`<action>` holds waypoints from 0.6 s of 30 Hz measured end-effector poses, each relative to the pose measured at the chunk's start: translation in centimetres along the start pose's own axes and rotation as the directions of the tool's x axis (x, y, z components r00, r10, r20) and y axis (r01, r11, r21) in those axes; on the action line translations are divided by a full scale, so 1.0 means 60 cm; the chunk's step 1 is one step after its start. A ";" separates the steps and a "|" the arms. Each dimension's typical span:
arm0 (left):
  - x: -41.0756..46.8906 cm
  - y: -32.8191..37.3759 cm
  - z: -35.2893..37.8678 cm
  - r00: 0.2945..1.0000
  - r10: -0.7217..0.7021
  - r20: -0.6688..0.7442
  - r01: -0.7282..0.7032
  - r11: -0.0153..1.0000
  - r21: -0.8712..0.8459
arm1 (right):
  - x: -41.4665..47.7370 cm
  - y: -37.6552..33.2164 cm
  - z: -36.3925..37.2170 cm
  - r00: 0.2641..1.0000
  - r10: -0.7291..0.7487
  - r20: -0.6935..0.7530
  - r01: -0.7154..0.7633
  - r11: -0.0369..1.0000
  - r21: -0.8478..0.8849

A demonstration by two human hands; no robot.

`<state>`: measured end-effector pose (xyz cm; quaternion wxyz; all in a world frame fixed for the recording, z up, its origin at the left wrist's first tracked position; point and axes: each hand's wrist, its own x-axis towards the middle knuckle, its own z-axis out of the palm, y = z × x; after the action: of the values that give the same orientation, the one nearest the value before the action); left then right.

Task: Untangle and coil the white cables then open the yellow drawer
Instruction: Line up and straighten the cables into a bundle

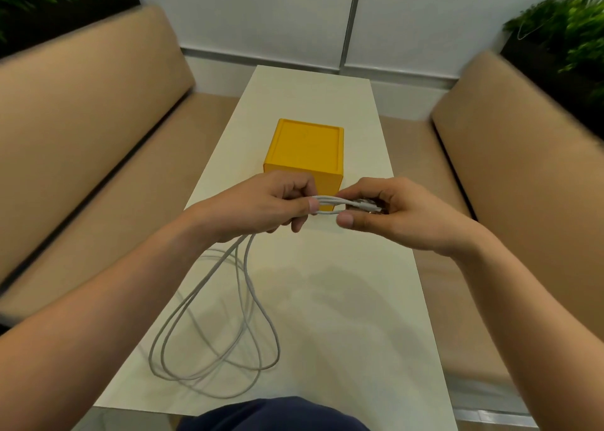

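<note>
Bright, even indoor light, probably from overhead, lays soft shadows of the arms on the pale bench (343, 300), while wide-angle distortion and motion blur smear the picture's edges and corners.

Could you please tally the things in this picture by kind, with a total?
Hands: 2, left hand and right hand
White cable bundle: 1
Yellow drawer box: 1
Table: 1
Tan benches: 2
Total: 7

The head-worn camera looks forward and down, close over the left hand (261, 207) and right hand (405, 216), along the table (346, 300).
</note>
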<state>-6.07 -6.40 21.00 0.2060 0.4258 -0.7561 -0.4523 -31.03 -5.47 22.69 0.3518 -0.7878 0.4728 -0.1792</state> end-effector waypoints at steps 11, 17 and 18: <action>0.003 0.007 0.003 1.000 -0.013 0.026 0.012 0.999 0.047 | 0.013 -0.007 -0.012 0.988 0.064 0.140 -0.023 0.961 -0.277; 0.018 0.013 0.003 0.999 0.040 -0.033 -0.037 0.996 0.086 | 0.019 -0.020 -0.013 0.986 0.098 0.138 -0.032 0.909 -0.415; 0.019 0.014 -0.001 0.998 0.048 -0.041 -0.045 0.996 0.071 | 0.019 -0.018 -0.011 0.987 0.093 0.132 -0.043 0.939 -0.342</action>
<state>-7.05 -7.15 21.66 0.2176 0.4245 -0.7768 -0.4112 -30.22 -6.40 23.89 0.2508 -0.8306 0.4965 -0.0248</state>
